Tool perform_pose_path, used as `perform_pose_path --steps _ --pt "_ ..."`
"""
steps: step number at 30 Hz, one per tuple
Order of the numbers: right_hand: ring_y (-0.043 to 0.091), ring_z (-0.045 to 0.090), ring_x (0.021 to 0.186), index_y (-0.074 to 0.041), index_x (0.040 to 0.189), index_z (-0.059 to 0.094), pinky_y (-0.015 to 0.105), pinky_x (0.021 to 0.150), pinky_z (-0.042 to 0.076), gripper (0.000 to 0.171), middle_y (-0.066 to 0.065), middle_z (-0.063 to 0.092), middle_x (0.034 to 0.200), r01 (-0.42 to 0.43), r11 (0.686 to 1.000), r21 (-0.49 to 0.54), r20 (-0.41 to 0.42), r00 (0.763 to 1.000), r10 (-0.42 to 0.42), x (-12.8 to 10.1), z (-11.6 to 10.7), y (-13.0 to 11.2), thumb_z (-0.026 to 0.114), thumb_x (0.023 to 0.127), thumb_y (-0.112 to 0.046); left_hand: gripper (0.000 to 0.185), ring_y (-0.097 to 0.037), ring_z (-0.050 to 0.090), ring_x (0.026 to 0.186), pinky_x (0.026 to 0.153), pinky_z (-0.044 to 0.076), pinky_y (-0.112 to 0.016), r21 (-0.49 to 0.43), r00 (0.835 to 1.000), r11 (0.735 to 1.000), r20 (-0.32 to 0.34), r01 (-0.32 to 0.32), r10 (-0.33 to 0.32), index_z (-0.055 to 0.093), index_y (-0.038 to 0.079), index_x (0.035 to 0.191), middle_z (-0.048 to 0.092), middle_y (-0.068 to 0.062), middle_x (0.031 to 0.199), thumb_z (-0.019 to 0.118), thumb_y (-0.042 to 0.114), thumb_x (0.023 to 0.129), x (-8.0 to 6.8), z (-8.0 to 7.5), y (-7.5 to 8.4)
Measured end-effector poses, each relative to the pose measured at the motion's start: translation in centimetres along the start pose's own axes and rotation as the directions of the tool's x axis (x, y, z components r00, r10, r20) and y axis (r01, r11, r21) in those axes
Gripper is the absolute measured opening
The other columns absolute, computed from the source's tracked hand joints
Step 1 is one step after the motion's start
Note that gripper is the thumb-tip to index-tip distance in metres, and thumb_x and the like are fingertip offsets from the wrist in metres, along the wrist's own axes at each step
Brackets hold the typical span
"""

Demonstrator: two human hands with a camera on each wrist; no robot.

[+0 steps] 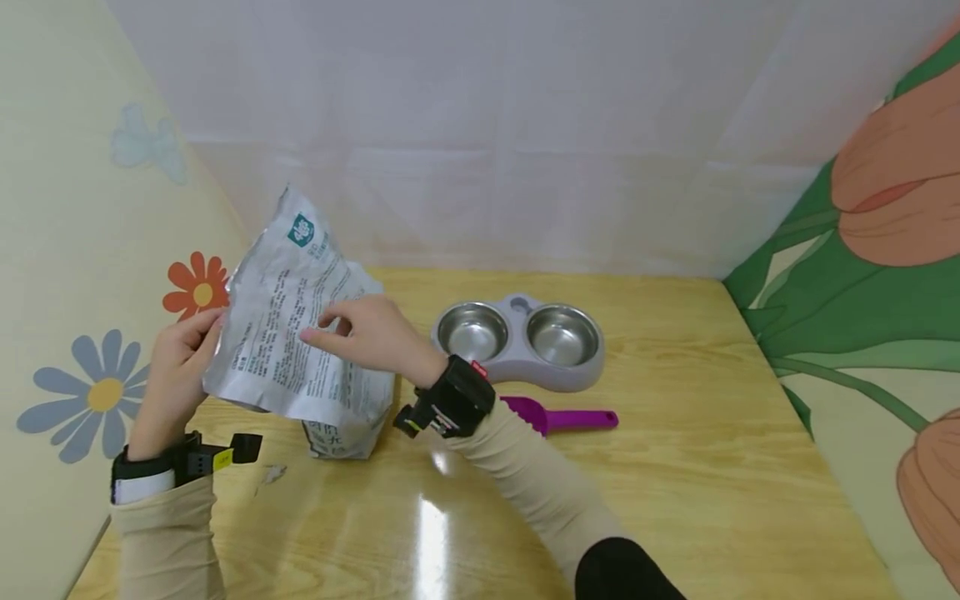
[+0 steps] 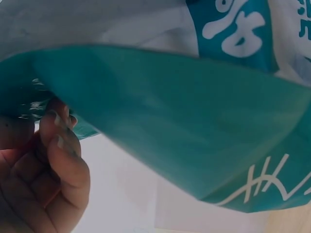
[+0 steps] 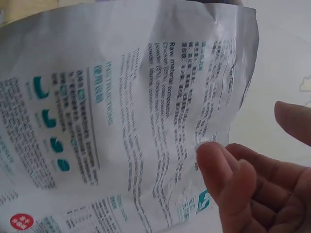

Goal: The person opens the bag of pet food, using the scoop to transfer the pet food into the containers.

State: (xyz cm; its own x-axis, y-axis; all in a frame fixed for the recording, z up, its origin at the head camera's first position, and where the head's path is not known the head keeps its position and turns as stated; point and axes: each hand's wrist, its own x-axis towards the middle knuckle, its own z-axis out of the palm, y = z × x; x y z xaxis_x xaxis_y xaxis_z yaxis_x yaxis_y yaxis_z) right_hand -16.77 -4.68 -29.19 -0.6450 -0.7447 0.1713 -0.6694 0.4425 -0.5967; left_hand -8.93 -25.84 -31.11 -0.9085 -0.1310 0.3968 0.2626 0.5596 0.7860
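Observation:
A silver pet food bag (image 1: 285,333) with printed text stands tilted on the left of the table, its base showing below a wide front edge. My left hand (image 1: 176,367) pinches the bag's left edge between thumb and fingers. In the left wrist view a teal side of the bag (image 2: 184,121) spreads beside the curled fingers (image 2: 68,160). My right hand (image 1: 378,333) is in front of the printed face, thumb apart from loosely bent fingers, with nothing held. In the right wrist view a fingertip (image 3: 214,162) overlaps the bag; whether it touches, I cannot tell.
A grey double pet bowl (image 1: 517,367) with two metal dishes sits right of the bag. Nearer lies a purple scoop (image 1: 577,420), partly behind my right wrist. A small torn scrap (image 1: 274,473) is on the wooden table (image 1: 675,467). Walls enclose the back and sides.

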Motion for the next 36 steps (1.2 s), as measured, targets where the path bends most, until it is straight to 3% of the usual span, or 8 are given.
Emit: perform_pose_path --steps 5,13,19,27,30,34,36 --pt "0.003 0.048 0.055 -0.017 0.075 0.062 0.015 0.053 0.038 0.027 -0.007 0.053 0.061 0.041 0.998 0.047 0.019 0.999 -0.042 1.4 0.3 -2.4 0.056 0.088 -0.039 0.030 -0.004 0.053 0.053 0.046 0.043 -0.015 0.001 1.000 1.000 -0.002 -0.001 0.001 0.054 -0.015 0.108 0.056 0.017 0.073 0.043 0.010 0.096 0.0 0.0 0.0" --pt "0.006 0.031 0.043 -0.013 0.053 0.040 0.016 0.045 0.024 0.048 -0.004 0.030 0.049 0.092 0.990 0.108 0.076 0.992 -0.100 3.3 1.8 -4.6 0.058 0.086 -0.042 0.027 -0.003 0.048 0.054 0.047 0.040 -0.013 0.057 0.999 0.998 -0.028 -0.029 0.031 0.057 -0.013 0.107 0.052 0.019 0.073 0.045 0.008 0.095 -0.1 0.0 0.3" --pt "0.007 0.033 0.041 -0.012 0.050 0.040 0.016 0.043 0.024 0.047 -0.004 0.028 0.047 0.059 0.982 0.177 0.092 0.993 -0.077 3.6 3.0 -4.8 0.056 0.088 -0.035 0.025 0.000 0.050 0.053 0.048 0.042 -0.012 0.060 0.999 0.997 -0.020 -0.040 0.041 0.057 -0.014 0.106 0.052 0.019 0.073 0.045 0.004 0.094 -0.2 0.0 0.2" --pt "0.007 0.036 0.043 -0.011 0.053 0.041 0.015 0.044 0.028 0.037 -0.003 0.033 0.047 0.086 0.947 0.308 0.050 0.993 -0.106 3.5 3.6 -4.8 0.053 0.088 -0.014 0.022 -0.006 0.038 0.046 0.040 0.030 -0.020 0.083 0.996 0.993 -0.017 -0.088 0.089 0.060 -0.011 0.099 0.045 0.010 0.062 0.047 0.004 0.093 -0.3 0.1 0.4" --pt "0.008 0.037 0.044 -0.009 0.055 0.042 0.015 0.045 0.030 0.035 -0.002 0.036 0.049 0.097 0.931 0.353 0.055 0.991 -0.124 3.4 3.6 -4.7 0.053 0.088 -0.009 0.018 -0.006 0.040 0.051 0.045 0.033 -0.018 0.024 0.998 0.997 -0.002 -0.070 0.070 0.064 0.001 0.092 0.048 0.010 0.064 0.046 0.004 0.093 -0.4 -0.2 0.5" --pt "0.009 0.043 0.048 -0.007 0.060 0.049 0.016 0.048 0.035 0.031 0.000 0.047 0.054 0.084 0.914 0.397 0.086 0.988 -0.128 3.1 3.5 -4.4 0.053 0.090 -0.010 0.025 -0.008 0.041 0.052 0.046 0.033 -0.021 -0.053 0.996 0.998 0.079 -0.046 0.050 0.061 0.019 0.083 0.050 0.006 0.065 0.046 0.002 0.093 -0.7 -0.9 0.4" --pt "0.010 0.045 0.049 -0.007 0.062 0.052 0.016 0.049 0.037 0.029 0.000 0.051 0.056 0.071 0.908 0.412 0.096 0.988 -0.121 2.9 3.3 -4.3 0.053 0.091 -0.010 0.025 -0.009 0.040 0.053 0.045 0.033 -0.023 -0.055 0.990 0.997 0.133 -0.046 0.053 0.060 0.019 0.082 0.051 0.005 0.065 0.047 0.001 0.092 -0.8 -1.1 0.3"
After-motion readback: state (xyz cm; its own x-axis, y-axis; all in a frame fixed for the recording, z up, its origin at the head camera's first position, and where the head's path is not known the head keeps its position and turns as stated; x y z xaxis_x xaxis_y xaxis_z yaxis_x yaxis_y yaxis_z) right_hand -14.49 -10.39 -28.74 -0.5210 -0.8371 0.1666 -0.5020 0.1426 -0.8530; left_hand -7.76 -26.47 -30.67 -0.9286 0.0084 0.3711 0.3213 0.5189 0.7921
